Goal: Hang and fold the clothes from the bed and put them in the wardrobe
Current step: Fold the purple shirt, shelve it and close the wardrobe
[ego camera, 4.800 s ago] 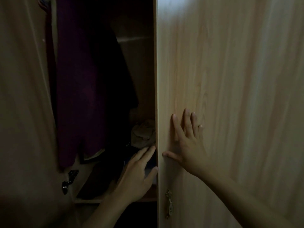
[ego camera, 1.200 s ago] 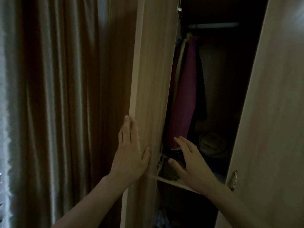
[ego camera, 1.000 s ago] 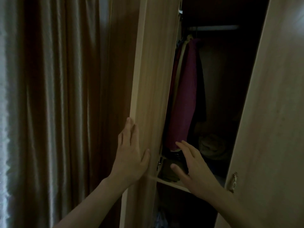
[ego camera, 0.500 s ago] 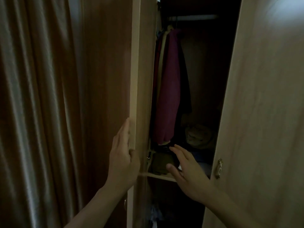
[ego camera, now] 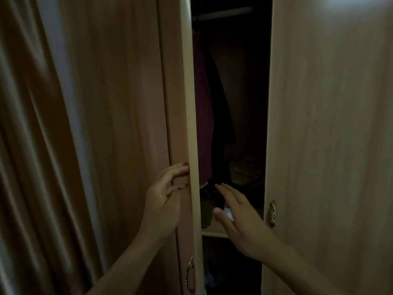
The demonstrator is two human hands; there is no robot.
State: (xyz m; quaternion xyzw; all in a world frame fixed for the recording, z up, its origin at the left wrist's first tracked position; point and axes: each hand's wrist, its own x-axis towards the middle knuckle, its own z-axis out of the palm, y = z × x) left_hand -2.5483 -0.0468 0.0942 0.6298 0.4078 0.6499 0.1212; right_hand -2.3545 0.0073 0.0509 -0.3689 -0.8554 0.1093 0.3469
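Flanking curtain, wardrobe (seemingly ajar)

A tall dark gap is showing between the left door and the right door of the wardrobe. The left hand is touching the left door's edge with bent fingers. The right hand is reaching flat into the gap, over the shelf. Hanging clothes are filling the left side inside. A bundle is sitting at the back. A curtain is hanging to the left.
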